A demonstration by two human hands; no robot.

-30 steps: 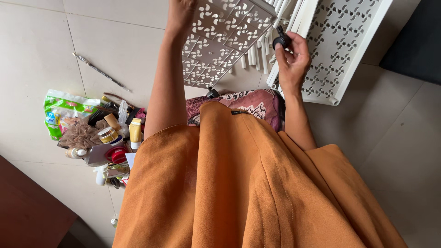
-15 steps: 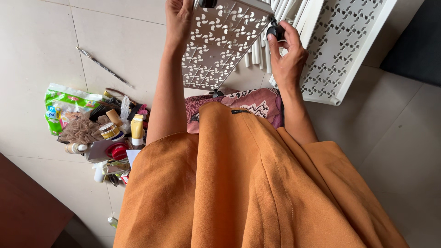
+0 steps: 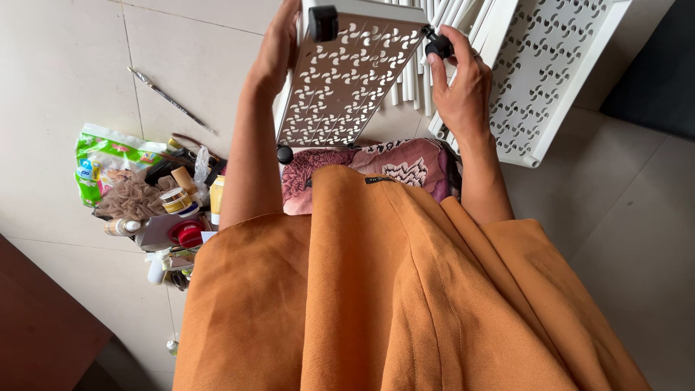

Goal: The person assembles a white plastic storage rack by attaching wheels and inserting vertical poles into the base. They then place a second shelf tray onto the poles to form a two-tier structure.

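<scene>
both hands [image 3: 275, 51] have tipped the white shelf panel [image 3: 340, 80] nearer, right fingers [image 3: 443, 61] pinching its black caster [image 3: 439, 45].

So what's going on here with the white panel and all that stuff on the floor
A person in an orange garment holds a white perforated panel tilted over their lap. The left hand grips its left edge, while the right hand pinches a small black caster wheel at the panel's upper right corner. Another black wheel sits at the upper left corner. A second panel and white tubes lie on the tile floor, with a heap of toiletries beside.
</scene>
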